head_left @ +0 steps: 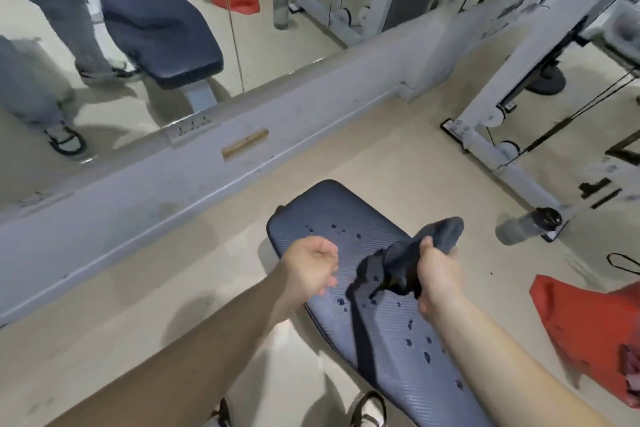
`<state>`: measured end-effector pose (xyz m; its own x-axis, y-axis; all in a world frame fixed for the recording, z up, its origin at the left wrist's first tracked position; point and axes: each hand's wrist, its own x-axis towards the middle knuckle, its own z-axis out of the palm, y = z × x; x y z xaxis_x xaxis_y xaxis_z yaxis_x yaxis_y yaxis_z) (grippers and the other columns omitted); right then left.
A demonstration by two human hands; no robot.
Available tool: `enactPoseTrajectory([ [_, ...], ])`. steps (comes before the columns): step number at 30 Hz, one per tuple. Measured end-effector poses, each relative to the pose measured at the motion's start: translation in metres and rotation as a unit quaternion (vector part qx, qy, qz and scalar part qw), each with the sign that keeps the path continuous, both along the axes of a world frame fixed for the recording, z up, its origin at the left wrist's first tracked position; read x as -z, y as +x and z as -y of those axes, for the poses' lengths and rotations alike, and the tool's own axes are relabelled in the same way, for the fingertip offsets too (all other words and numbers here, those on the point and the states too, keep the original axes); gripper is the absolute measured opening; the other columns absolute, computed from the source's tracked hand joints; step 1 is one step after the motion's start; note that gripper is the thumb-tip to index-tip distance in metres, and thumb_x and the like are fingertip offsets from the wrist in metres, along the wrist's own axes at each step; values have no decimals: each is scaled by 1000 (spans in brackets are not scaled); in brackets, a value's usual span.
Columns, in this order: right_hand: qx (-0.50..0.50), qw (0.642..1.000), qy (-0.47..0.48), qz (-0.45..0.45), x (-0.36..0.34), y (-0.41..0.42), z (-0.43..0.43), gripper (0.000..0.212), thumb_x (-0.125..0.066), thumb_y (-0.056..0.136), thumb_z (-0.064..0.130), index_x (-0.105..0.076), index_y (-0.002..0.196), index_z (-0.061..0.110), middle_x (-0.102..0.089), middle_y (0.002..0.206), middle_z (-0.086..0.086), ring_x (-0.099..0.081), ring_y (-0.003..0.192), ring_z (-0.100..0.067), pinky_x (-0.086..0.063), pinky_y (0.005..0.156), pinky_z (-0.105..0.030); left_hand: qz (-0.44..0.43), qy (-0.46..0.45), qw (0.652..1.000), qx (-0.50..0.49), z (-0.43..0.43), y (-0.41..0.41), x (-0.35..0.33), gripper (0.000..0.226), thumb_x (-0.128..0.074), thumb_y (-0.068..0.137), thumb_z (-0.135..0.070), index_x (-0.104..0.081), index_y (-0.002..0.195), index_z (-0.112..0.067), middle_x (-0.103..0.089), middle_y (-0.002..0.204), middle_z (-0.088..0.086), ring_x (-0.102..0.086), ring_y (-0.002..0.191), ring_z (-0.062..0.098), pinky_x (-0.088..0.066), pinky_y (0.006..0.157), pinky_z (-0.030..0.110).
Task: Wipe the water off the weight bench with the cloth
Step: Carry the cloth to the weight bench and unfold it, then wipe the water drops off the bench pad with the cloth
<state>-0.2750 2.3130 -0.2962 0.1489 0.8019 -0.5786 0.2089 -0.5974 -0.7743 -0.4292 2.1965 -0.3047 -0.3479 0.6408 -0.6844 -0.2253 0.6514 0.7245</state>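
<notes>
The head camera looks down at a dark blue weight bench [349,218]. The bench top has thin ridges and runs from the bottom of the picture up toward a big wall mirror [145,28]. Little drops of water [408,342] sit on the bench, some near its far end and more near the close end.

The right hand [437,274] is over the middle of the bench, toward its right edge. Its fingers are curled tight around a dark blue cloth [419,246]. One bunched end of the cloth sticks up past the hand, out over the right edge of the bench. The other end hangs down from the fist, and it looks like it touches the bench top, but that is hard to tell.

The left hand [313,265] is over the left edge of the bench, near the cloth but not touching it. Its fingers are loosely bent and hold nothing.

On the floor to the right of the bench lies a red bag [585,333]. A grey water bottle [528,225] with a black lid stands past the bag, next to a white gym machine [519,87]. Below the near end of the bench, two shoes [367,409] show on the pale floor.

The mirror past the far end of the bench shows the bench, the bag and the bottle again.
</notes>
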Motion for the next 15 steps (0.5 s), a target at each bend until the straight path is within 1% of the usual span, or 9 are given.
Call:
enactPoseTrajectory([
  [1, -17, 999, 41, 31, 24, 0, -12, 1, -46, 108, 24, -46, 107, 24, -54, 98, 2, -54, 98, -25, -46, 88, -38, -12, 3, 1000, -5, -2, -5, 30, 21, -50, 99, -9, -69, 95, -19, -68, 86, 2, -67, 64, 12, -50, 58, 22],
  [2, -34, 994, 84, 62, 50, 0, -24, 6, -47, 107, 23, -48, 112, 21, -56, 97, 1, -58, 101, -29, -44, 84, -36, -18, 10, 1000, -9, -5, -10, 58, 20, -52, 99, -9, -69, 96, -18, -68, 84, 2, -65, 61, 10, -48, 57, 22],
  [4, -95, 978, 144, 120, 107, -5, -41, 25, -48, 103, 17, -53, 127, 14, -64, 108, -8, -64, 108, -34, -42, 85, -33, -39, 19, 999, -12, -11, -19, 111, 17, -54, 101, -12, -70, 99, -17, -69, 85, 2, -64, 56, 7, -46, 58, 25],
  [5, -136, 969, 153, 142, 138, -10, -48, 35, -48, 102, 14, -52, 136, 12, -65, 118, -11, -62, 114, -32, -42, 90, -32, -58, 22, 998, -13, -13, -23, 135, 16, -55, 101, -14, -71, 99, -18, -69, 85, 3, -64, 55, 6, -47, 59, 27],
  [7, -221, 951, 151, 153, 197, -21, -56, 51, -49, 101, 10, -45, 151, 14, -58, 146, -11, -53, 133, -27, -37, 109, -31, -104, 43, 994, 3, -17, -35, 184, 17, -56, 99, -16, -71, 94, -20, -71, 80, 3, -63, 55, 11, -50, 62, 30],
  [9, -304, 929, 142, 157, 241, -36, -59, 56, -48, 101, 10, -41, 156, 18, -41, 163, -3, -32, 153, -23, -18, 122, -29, -158, 57, 985, 49, -17, -42, 226, 17, -55, 98, -18, -70, 90, -21, -73, 72, 0, -62, 56, 14, -55, 68, 36],
  [11, -356, 901, 165, 184, 268, -51, -69, 55, -45, 104, 19, -38, 159, 23, -26, 170, 5, -11, 160, -17, 1, 127, -30, -244, 50, 963, 101, -14, -47, 262, 16, -54, 97, -23, -69, 91, -28, -73, 69, -7, -63, 60, 10, -56, 73, 34],
  [13, -362, 893, 179, 199, 279, -66, -85, 58, -42, 106, 33, -30, 162, 24, -20, 172, 6, -5, 160, -19, 2, 127, -33, -366, 50, 920, 130, -13, -47, 283, 13, -54, 95, -31, -66, 94, -37, -65, 64, -16, -60, 63, 5, -52, 70, 29],
  [15, -384, 883, 190, 194, 279, -77, -98, 61, -39, 105, 39, -28, 163, 25, -19, 172, 3, -7, 160, -24, -3, 129, -38, -451, 65, 882, 122, -15, -43, 296, 10, -54, 92, -35, -62, 95, -41, -61, 63, -18, -59, 64, 8, -50, 68, 28],
])
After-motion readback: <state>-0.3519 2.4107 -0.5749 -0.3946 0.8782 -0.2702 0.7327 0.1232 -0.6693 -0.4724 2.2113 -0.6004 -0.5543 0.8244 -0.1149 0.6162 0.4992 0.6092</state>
